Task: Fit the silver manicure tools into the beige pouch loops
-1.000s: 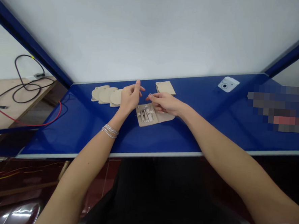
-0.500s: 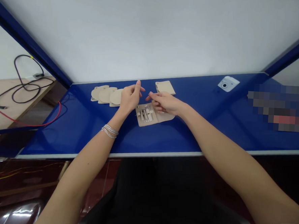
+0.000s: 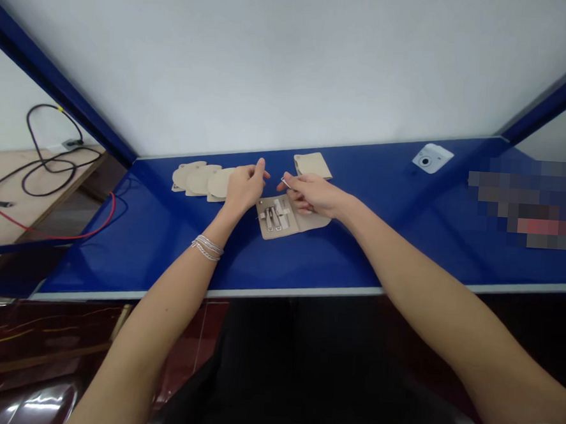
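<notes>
An unfolded beige manicure case [image 3: 306, 222] lies on the blue table between my hands. Several silver nail tools [image 3: 277, 218] sit in its left half, held by straps. Above the case, my right hand [image 3: 313, 191] pinches a small silver manicure tool [image 3: 286, 183] between thumb and fingers; most of it is hidden, so its exact kind is unclear. My left hand [image 3: 246, 185] hovers at the case's upper left, thumb raised and fingers loosely bent, with nothing visible in it. It partly covers the nearest of several closed beige cases [image 3: 197, 180] laid overlapping in a row.
Another closed beige case [image 3: 315, 165] lies behind my right hand. A white instant camera [image 3: 432, 158] stands toward the back right of the blue table [image 3: 279, 269]. Black cable [image 3: 41, 162] and a red cable [image 3: 104, 226] are at the left. The far right is pixelated.
The silver tool in my right hand shows more clearly now, poking out past the fingertips. My left thumb has lowered slightly toward its fingers. The cases have stayed put.
</notes>
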The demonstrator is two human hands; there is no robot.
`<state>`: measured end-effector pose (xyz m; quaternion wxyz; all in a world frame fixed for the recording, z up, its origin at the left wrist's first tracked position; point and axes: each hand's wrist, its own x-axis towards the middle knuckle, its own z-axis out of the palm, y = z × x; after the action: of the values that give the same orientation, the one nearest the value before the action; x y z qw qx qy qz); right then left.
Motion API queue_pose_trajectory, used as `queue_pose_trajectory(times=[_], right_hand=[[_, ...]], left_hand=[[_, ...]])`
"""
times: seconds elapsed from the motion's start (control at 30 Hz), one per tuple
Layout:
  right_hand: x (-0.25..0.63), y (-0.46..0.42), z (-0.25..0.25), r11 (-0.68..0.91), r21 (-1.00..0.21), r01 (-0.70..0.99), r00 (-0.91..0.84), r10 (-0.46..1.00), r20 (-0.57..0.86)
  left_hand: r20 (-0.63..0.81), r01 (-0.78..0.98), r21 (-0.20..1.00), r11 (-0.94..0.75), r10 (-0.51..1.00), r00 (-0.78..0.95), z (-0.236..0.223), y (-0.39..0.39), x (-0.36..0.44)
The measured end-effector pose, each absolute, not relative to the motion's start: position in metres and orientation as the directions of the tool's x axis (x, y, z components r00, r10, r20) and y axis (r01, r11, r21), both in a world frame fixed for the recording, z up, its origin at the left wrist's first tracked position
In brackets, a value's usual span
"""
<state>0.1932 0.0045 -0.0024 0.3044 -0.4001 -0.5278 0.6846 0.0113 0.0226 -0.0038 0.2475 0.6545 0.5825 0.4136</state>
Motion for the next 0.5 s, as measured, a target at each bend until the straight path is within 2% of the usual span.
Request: queue_pose_trajectory(times=[0.5], right_hand=[[0.1921,0.0046,-0.0017,-0.255,-0.967,0.003,-0.509,0.832,-0.221]], left_hand=[[0.197,0.6,0.785,-0.154,0.98,-0.007,0.0005,0.0191,0.0131]])
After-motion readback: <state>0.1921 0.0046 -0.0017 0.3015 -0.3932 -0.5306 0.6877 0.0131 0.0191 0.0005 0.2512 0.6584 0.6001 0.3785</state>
